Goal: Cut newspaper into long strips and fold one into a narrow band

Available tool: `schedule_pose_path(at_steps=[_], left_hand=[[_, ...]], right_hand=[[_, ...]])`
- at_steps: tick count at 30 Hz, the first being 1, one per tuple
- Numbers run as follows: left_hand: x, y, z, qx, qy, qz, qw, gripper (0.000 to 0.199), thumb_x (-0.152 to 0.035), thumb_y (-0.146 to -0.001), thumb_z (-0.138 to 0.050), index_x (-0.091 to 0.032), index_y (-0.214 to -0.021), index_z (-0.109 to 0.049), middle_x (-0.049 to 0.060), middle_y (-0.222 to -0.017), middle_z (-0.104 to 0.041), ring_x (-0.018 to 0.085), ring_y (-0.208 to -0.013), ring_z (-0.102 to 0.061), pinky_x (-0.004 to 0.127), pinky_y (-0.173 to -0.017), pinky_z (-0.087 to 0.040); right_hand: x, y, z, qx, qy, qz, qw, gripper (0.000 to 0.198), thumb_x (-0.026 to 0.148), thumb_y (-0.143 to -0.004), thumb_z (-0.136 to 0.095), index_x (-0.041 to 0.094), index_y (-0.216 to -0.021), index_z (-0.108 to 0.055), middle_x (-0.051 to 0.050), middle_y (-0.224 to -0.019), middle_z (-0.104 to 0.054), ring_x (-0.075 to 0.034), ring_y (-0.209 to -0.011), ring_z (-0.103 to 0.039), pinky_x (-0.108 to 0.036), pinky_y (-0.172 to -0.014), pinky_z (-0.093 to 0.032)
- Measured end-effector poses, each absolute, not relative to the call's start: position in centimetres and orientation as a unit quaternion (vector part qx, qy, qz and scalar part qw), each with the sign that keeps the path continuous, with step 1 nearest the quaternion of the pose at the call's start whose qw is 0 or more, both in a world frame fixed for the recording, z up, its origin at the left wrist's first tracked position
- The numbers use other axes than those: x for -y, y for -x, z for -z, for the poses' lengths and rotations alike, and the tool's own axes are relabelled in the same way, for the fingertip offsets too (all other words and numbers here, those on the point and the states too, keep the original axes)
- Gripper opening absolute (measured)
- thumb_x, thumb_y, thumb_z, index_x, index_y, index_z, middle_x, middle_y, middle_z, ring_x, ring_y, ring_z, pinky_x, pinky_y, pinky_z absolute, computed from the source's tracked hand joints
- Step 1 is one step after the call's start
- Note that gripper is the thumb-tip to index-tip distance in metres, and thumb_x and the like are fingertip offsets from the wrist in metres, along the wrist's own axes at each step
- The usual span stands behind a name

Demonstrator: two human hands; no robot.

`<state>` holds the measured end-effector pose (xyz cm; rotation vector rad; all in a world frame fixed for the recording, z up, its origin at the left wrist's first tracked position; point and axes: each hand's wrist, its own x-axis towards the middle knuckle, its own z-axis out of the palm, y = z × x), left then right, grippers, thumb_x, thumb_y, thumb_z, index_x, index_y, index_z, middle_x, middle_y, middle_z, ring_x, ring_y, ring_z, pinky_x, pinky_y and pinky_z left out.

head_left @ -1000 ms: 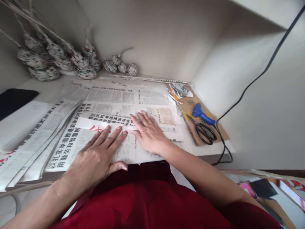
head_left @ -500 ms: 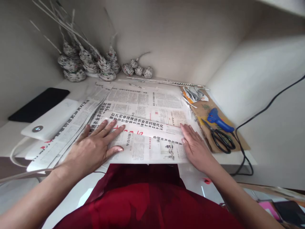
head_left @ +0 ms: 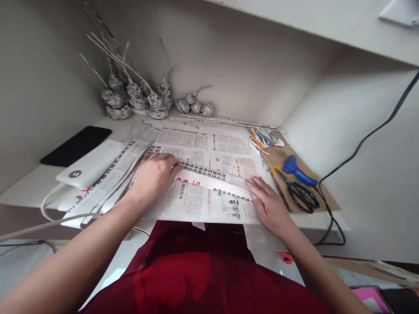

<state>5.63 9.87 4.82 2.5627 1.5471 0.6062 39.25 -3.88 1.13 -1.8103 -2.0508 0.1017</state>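
Observation:
A narrow newspaper strip (head_left: pixel 209 171) with bold black print lies slantwise across a larger newspaper sheet (head_left: pixel 196 205) on the desk. My left hand (head_left: pixel 157 174) is closed at the left end of the strip, its bent fingertips pinching the edge. What lies under the palm is hidden. Over the strip's right end, the fingers of my right hand (head_left: pixel 266 203) rest stretched out on the paper. More cut newspaper strips (head_left: pixel 119 189) lie stacked to the left, partly behind my left wrist.
A white power bank (head_left: pixel 91 163) with a cable and a black phone-like slab (head_left: pixel 77 146) are at left. Woven paper gourds (head_left: pixel 157 104) stand behind. At right, cardboard (head_left: pixel 327 203) bears a blue glue gun (head_left: pixel 299 170) and black-handled scissors (head_left: pixel 303 196). Thin paper rods (head_left: pixel 225 121) lie at the back.
My left hand has gone from lying flat with spread fingers to pinching the strip's left end. My right hand stays at the right end. The camera view has shifted.

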Motion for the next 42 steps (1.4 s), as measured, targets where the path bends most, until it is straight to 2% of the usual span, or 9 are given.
schedule_pose_path(at_steps=[4, 9, 18, 22, 26, 29, 32, 35, 42], left_hand=[[-11.1, -8.0, -4.3, -0.455, -0.868, -0.179, 0.085, 0.032, -0.030, -0.093, -0.060, -0.016, -0.119, -0.073, 0.013, -0.125, -0.073, 0.035, -0.120, -0.063, 0.055, -0.112, -0.040], [-11.5, -8.0, -3.8, -0.442, -0.872, -0.178, 0.114, 0.033, -0.030, -0.089, -0.068, -0.016, -0.117, -0.074, 0.014, -0.122, -0.073, 0.034, -0.116, -0.063, 0.050, -0.106, -0.046], [-11.5, -7.8, -5.2, -0.435, -0.873, -0.143, 0.169, 0.017, -0.037, -0.081, -0.074, -0.021, -0.086, -0.069, 0.008, -0.103, -0.070, 0.029, -0.109, -0.061, 0.042, -0.097, -0.048], [-12.2, -8.7, -6.0, -0.465, -0.848, -0.126, 0.219, 0.040, -0.034, -0.064, -0.085, -0.022, -0.099, -0.070, 0.008, -0.097, -0.072, 0.032, -0.103, -0.063, 0.044, -0.089, -0.049], [-12.8, -9.0, -7.1, -0.486, -0.803, -0.153, 0.311, 0.031, -0.026, -0.047, -0.090, -0.022, -0.070, -0.069, 0.004, -0.078, -0.071, 0.031, -0.088, -0.066, 0.042, -0.084, -0.049], [-12.6, -8.6, -8.1, -0.478, -0.743, -0.219, 0.413, 0.023, -0.029, -0.055, -0.088, -0.022, -0.064, -0.067, 0.003, -0.072, -0.071, 0.026, -0.079, -0.067, 0.040, -0.079, -0.052], [-11.6, -8.6, -8.8, -0.455, -0.641, -0.321, 0.528, 0.023, -0.037, -0.078, -0.076, -0.021, -0.093, -0.071, 0.006, -0.091, -0.078, 0.024, -0.080, -0.072, 0.040, -0.075, -0.058], [-9.8, -9.6, -8.4, -0.422, -0.526, -0.408, 0.615, 0.028, -0.030, -0.089, -0.066, -0.020, -0.115, -0.064, 0.010, -0.110, -0.078, 0.023, -0.093, -0.075, 0.040, -0.081, -0.062], [-4.7, -12.1, -5.3, -0.423, -0.359, -0.441, 0.706, 0.018, -0.017, -0.090, -0.067, -0.014, -0.108, -0.065, 0.014, -0.113, -0.077, 0.023, -0.098, -0.075, 0.037, -0.081, -0.065]], right_hand=[[4.0, -39.4, -0.5, 0.740, 0.638, -0.023, 0.212, 0.051, 0.019, -0.100, -0.036, 0.019, -0.144, -0.060, -0.016, -0.155, -0.051, -0.032, -0.149, -0.040, -0.059, -0.117, -0.040], [4.0, -39.5, -0.6, 0.728, 0.642, -0.016, 0.240, 0.049, 0.023, -0.100, -0.039, 0.017, -0.145, -0.058, -0.016, -0.152, -0.055, -0.028, -0.145, -0.047, -0.054, -0.119, -0.041], [4.1, -39.3, -0.9, 0.706, 0.656, 0.011, 0.266, 0.050, 0.039, -0.098, -0.054, 0.017, -0.143, -0.059, -0.019, -0.146, -0.058, -0.035, -0.139, -0.051, -0.060, -0.116, -0.041], [4.5, -39.4, -0.4, 0.677, 0.671, 0.047, 0.298, 0.054, 0.042, -0.096, -0.058, 0.017, -0.143, -0.057, -0.021, -0.148, -0.056, -0.037, -0.140, -0.050, -0.061, -0.114, -0.041], [5.0, -39.2, -0.3, 0.633, 0.672, 0.086, 0.375, 0.064, 0.042, -0.093, -0.064, 0.017, -0.151, -0.048, -0.021, -0.154, -0.049, -0.037, -0.143, -0.045, -0.064, -0.116, -0.037], [5.2, -38.9, -0.4, 0.579, 0.659, 0.018, 0.479, 0.068, 0.040, -0.092, -0.067, 0.021, -0.153, -0.044, -0.018, -0.156, -0.048, -0.035, -0.142, -0.048, -0.060, -0.112, -0.044], [5.2, -38.1, -1.2, 0.533, 0.645, -0.107, 0.537, 0.055, 0.044, -0.091, -0.068, 0.020, -0.140, -0.058, -0.018, -0.147, -0.058, -0.034, -0.132, -0.059, -0.055, -0.106, -0.051], [4.9, -36.1, -2.7, 0.525, 0.638, -0.236, 0.512, 0.043, 0.050, -0.091, -0.068, 0.021, -0.122, -0.069, -0.016, -0.129, -0.071, -0.032, -0.117, -0.068, -0.048, -0.098, -0.057], [3.3, -31.2, -4.4, 0.569, 0.631, -0.338, 0.404, 0.042, 0.057, -0.096, -0.058, 0.022, -0.117, -0.069, -0.005, -0.089, -0.077, -0.020, -0.071, -0.070, -0.030, -0.061, -0.057]])
